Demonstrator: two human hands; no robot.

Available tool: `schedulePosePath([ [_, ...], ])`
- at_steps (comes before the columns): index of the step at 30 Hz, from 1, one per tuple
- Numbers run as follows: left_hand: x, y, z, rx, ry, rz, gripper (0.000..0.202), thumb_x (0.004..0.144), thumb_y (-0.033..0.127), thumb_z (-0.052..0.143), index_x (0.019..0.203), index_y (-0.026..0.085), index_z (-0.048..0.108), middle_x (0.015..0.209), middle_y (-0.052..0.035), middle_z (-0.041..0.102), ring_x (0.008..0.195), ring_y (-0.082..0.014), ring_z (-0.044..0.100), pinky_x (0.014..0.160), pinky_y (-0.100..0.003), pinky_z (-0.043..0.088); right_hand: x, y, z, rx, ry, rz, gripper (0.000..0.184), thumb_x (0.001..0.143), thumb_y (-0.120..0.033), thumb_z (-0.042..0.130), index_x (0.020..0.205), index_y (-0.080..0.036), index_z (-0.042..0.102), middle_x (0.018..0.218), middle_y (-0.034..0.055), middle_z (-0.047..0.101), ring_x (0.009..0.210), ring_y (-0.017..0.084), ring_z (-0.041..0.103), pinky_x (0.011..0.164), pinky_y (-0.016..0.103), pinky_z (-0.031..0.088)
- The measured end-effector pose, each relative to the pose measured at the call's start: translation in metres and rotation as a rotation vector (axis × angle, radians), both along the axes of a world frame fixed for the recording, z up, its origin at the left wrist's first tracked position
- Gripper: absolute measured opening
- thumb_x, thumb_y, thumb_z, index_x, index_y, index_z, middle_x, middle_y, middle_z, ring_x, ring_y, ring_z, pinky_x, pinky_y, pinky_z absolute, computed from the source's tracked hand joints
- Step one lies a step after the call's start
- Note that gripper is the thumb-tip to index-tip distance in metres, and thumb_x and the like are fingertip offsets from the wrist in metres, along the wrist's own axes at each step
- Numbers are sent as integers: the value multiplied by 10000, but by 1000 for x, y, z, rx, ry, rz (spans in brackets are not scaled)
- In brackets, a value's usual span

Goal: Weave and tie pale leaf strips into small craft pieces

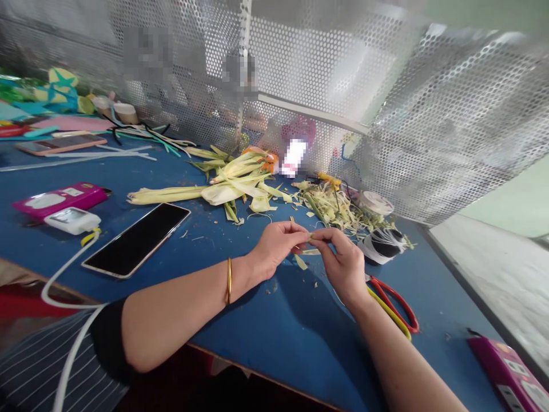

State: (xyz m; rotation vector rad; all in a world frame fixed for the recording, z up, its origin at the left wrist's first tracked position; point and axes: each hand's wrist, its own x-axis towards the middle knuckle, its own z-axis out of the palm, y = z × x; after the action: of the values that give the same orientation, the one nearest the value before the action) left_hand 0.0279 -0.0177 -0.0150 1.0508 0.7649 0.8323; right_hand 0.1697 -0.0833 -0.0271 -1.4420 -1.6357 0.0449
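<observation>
My left hand, with a gold bangle on the wrist, pinches thumb against fingers above the blue table. Facing it, my right hand is closed in a pinch too. The fingertips of both meet on a small pale-green piece of corn husk, mostly covered by the fingers. Below them lies a loose husk strip. Beyond my left hand spreads a pile of long corn husks. Shredded husk scraps are heaped past my right hand. Scissors with red and yellow handles lie partly under my right forearm.
A black-screened phone, a white cabled device and a purple box lie left. A spool of white thread and a tape roll stand right. A perforated metal partition closes the back.
</observation>
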Motion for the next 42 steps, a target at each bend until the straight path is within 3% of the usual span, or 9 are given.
schedulePosePath([
  [6, 1, -2, -3, 255, 63, 45, 49, 701, 183, 645, 671, 163, 677, 649, 4, 649, 606, -98, 584, 618, -232, 497, -1, 1, 3, -76, 276, -29, 42, 848, -265, 631, 863, -227, 622, 743, -4, 689, 693, 175, 655, 673, 300, 503],
  [10, -1, -1, -5, 398, 134, 25, 72, 717, 236, 680, 720, 170, 707, 698, -12, 700, 658, -126, 638, 670, -253, 525, 2, 3, 2, -79, 380, 12, 195, 828, -250, 652, 1015, -225, 601, 784, 1, 701, 700, 177, 675, 715, 326, 524],
  [13, -2, 0, -5, 461, 194, 14, 62, 714, 229, 702, 729, 171, 717, 694, -20, 709, 660, -134, 649, 657, -252, 523, 2, 4, 2, -97, 404, 20, 191, 825, -272, 667, 1001, -225, 609, 755, -4, 702, 689, 182, 674, 716, 332, 529],
  [16, -2, 0, -2, 332, 147, 3, 39, 719, 204, 705, 704, 169, 712, 664, -18, 695, 618, -123, 636, 638, -252, 526, 3, 5, 2, -150, 460, 26, 174, 862, -360, 638, 964, -219, 641, 768, 11, 717, 694, 191, 685, 720, 335, 532],
  [20, -1, -1, 4, 91, 90, -9, 62, 724, 168, 714, 664, 160, 701, 596, -9, 660, 548, -102, 602, 615, -249, 524, 6, 10, 1, -194, 607, 14, 398, 905, -558, 520, 928, -193, 677, 891, 59, 736, 671, 192, 691, 718, 351, 540],
  [23, -1, 0, 5, 57, 100, 4, 75, 724, 140, 713, 653, 154, 692, 576, -3, 648, 533, -92, 589, 597, -236, 509, 7, 12, 1, -246, 651, 31, 481, 862, -631, 536, 895, -178, 696, 833, 60, 729, 661, 195, 680, 702, 345, 528],
  [30, -3, 3, 0, 204, 156, -27, 26, 719, 140, 699, 698, 142, 713, 615, -10, 664, 567, -93, 587, 598, -220, 486, 3, 7, 7, -298, 522, 46, 216, 746, -402, 724, 758, -186, 711, 660, 3, 672, 659, 164, 602, 658, 283, 458],
  [37, -3, 4, 3, 48, 124, -39, 210, 842, 296, 641, 719, 143, 716, 723, -53, 717, 614, -123, 655, 612, -240, 522, 6, 8, 8, -268, 503, 36, 214, 754, -384, 680, 666, -189, 657, 592, -7, 627, 602, 147, 551, 626, 281, 421],
  [42, -4, 7, -4, 162, 165, -109, 185, 764, 328, 739, 808, 151, 771, 737, -53, 733, 651, -135, 660, 654, -249, 531, 4, 6, 11, -260, 428, 24, 215, 756, -386, 663, 680, -186, 656, 601, -9, 616, 593, 145, 540, 608, 276, 411],
])
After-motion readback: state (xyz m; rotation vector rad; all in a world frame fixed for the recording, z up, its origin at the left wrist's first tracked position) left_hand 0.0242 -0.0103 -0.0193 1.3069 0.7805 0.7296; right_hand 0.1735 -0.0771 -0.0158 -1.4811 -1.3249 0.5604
